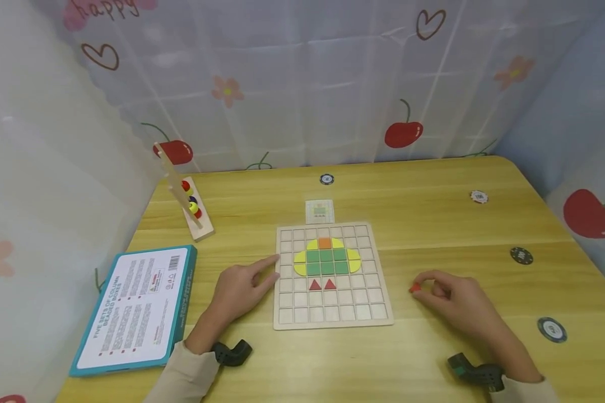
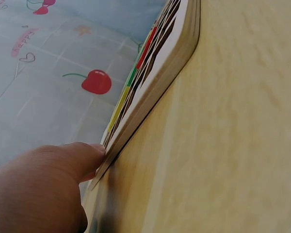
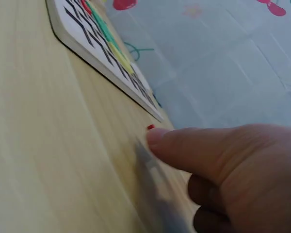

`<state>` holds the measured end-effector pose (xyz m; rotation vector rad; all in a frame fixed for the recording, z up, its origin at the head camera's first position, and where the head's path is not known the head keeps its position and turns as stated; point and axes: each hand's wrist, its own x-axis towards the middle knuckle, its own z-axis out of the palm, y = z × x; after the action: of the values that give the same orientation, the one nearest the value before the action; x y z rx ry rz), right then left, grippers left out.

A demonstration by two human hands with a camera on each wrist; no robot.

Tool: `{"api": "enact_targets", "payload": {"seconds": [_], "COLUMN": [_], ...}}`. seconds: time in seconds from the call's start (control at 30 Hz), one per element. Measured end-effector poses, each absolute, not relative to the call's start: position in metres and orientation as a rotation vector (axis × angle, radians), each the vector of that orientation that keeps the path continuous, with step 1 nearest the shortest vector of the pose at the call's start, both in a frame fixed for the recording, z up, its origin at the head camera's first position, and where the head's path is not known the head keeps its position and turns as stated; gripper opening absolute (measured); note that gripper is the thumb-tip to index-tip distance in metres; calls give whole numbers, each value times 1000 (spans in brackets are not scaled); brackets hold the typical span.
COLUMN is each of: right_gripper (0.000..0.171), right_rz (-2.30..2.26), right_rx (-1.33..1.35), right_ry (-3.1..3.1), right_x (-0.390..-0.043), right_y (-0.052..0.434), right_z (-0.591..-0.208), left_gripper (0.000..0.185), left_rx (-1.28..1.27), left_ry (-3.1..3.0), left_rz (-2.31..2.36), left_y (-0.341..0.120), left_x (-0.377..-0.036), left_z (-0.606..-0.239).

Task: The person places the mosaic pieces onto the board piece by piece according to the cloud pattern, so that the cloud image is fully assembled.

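Wooden square grid board (image 1: 333, 313) flat at mid-table, steadied at its left edge by straight fingers of left hand (image 1: 242, 288). Right hand (image 1: 456, 302) beside board's right edge, pinching small red piece (image 1: 414, 288), likely for placing.

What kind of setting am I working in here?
Probably a child's play table: a wooden table with a grid puzzle board, a bead toy, and cherry-printed curtains around it.

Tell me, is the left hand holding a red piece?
No, the left hand holds nothing and rests with a fingertip against the left edge of the grid board, while the small red piece is pinched by the right hand.
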<state>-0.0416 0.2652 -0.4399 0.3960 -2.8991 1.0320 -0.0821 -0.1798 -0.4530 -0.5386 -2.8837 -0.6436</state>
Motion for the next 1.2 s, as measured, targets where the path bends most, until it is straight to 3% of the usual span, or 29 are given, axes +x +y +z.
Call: {"api": "enact_targets", "payload": {"seconds": [0.4,0.63,1.2], "right_gripper": [17,12,13], "right_rz": [1214,1138,995], "right_rx": [573,745,882], "right_ry": [-2837,-2842,-2803], "right_x": [-59,-73,-78], "right_y": [198,163,159], "right_z": [-440,-442,-449], "left_gripper": [40,40,40], "left_rx": [-540,-544,-537], "left_ry": [-2869,-2879,-2876], "left_rz": [-651,-669,-651], "left_y": [-180,-180,-180], "left_x": [-84,-83,-83], "left_z": [-452,-452,-454]}}
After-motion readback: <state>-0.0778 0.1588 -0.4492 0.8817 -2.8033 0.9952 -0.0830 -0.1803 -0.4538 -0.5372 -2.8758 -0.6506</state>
